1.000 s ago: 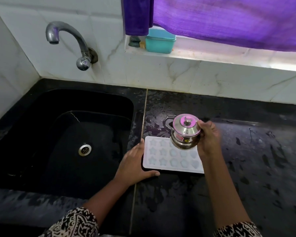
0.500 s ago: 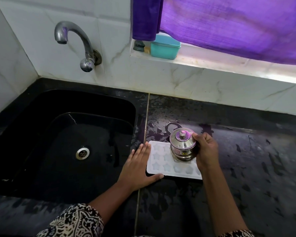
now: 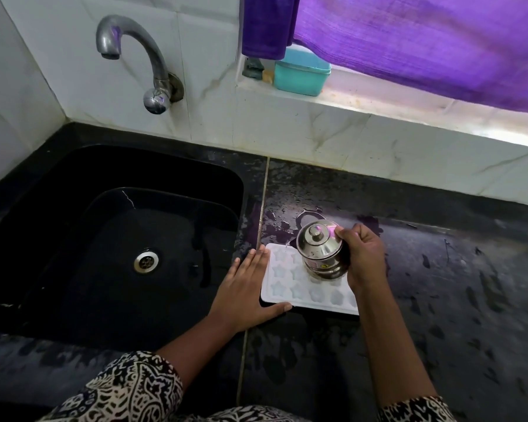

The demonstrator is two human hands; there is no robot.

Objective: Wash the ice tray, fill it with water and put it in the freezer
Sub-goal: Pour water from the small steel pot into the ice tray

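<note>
Ice tray (image 3: 282, 280): white, flat, rectangular, with rows of small star and flower-shaped pockets that look pale blue; it lies flat on the wet black counter (image 3: 439, 284), just right of the sink (image 3: 171, 178).
Left hand (image 3: 247, 290): open flat, fingers straight and together, laid against the tray's edge nearest the sink, thumb along its front edge.
Steel pot (image 3: 320, 254): shiny, lidded with a knob, tilted over the part of the tray farther from the sink; whether it touches the tray I can't tell.
Right hand (image 3: 363, 257): fingers curled round the steel pot, gripping it.
Tap (image 3: 141, 47): curved, on the wall behind the sink.
</note>
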